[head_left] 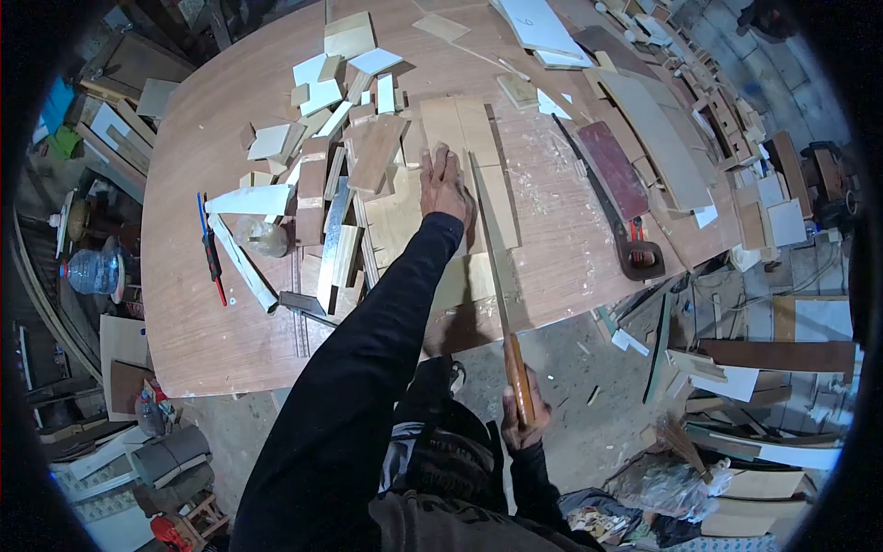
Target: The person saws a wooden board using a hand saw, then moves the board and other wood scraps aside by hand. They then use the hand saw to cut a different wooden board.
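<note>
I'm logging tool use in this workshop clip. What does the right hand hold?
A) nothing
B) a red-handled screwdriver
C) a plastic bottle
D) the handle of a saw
D: the right hand grips the wooden handle of the saw, whose blade runs across the board at the table's edge, while the left hand lies flat on that board.
</note>
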Demonstrator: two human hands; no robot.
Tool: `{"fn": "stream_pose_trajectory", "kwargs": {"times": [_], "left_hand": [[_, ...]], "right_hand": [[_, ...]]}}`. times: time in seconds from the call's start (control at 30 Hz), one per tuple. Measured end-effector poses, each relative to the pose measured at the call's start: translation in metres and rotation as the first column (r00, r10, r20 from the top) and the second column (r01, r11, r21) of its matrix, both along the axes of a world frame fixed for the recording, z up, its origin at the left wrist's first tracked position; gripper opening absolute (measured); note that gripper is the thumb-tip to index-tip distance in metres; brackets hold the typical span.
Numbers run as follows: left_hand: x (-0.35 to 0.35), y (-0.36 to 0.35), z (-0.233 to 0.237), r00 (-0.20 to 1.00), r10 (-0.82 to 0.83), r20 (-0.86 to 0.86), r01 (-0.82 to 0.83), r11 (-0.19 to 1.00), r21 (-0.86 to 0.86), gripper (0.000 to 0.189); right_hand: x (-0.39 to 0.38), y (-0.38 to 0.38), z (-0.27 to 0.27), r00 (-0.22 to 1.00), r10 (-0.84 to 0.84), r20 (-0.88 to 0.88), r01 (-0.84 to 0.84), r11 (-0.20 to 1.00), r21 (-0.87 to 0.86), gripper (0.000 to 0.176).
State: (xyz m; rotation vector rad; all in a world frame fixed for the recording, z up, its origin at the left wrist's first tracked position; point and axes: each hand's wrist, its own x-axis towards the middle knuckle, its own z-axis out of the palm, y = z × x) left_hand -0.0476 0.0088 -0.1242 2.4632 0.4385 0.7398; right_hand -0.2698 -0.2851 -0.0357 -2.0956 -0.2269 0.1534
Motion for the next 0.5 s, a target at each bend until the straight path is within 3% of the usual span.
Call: {"fn": "stream_pose_trajectory", "kwargs": {"times": [0.1, 0.17, 0.23, 0.3, 0.33, 0.43, 0.5], "left_hand": [[0.006, 0.005, -0.001, 0.999, 0.007, -0.049, -0.007, 1.0, 0.01, 0.058], [0.008, 0.004, -0.011, 0.999, 0.018, 0.034, -0.019, 1.0, 0.023, 0.059], [0.007, 0.002, -0.01, 0.999, 0.023, 0.032, -0.023, 1.0, 0.013, 0.058], [0.007, 0.002, -0.002, 0.999, 0.02, 0.034, -0.02, 1.0, 0.01, 0.058], [0.003, -0.001, 0.003, 1.0, 0.018, 0.003, -0.018, 1.0, -0.014, 0.058], [0.007, 0.003, 0.002, 1.0, 0.028, -0.007, -0.028, 0.999, -0.02, 0.058], [0.004, 0.002, -0.008, 1.0, 0.025, -0.011, -0.026, 0.999, -0.025, 0.058]], "right_hand": [[0.003, 0.004, -0.006, 0.999, -0.049, 0.024, 0.047, 0.996, 0.08, 0.047], [0.007, 0.001, -0.015, 0.987, -0.144, -0.078, 0.154, 0.978, 0.143, 0.045], [0.01, -0.008, -0.019, 0.988, -0.146, -0.044, 0.15, 0.983, 0.105, 0.045], [0.008, -0.016, -0.012, 0.994, 0.037, 0.106, -0.032, 0.998, -0.046, 0.045], [0.003, -0.008, 0.002, 0.999, 0.017, 0.034, -0.018, 1.0, 0.022, 0.044], [-0.009, -0.01, 0.002, 0.996, -0.049, 0.076, 0.047, 0.998, 0.029, 0.044], [-0.017, -0.02, 0.004, 0.997, -0.072, -0.016, 0.072, 0.997, 0.001, 0.042]]}}
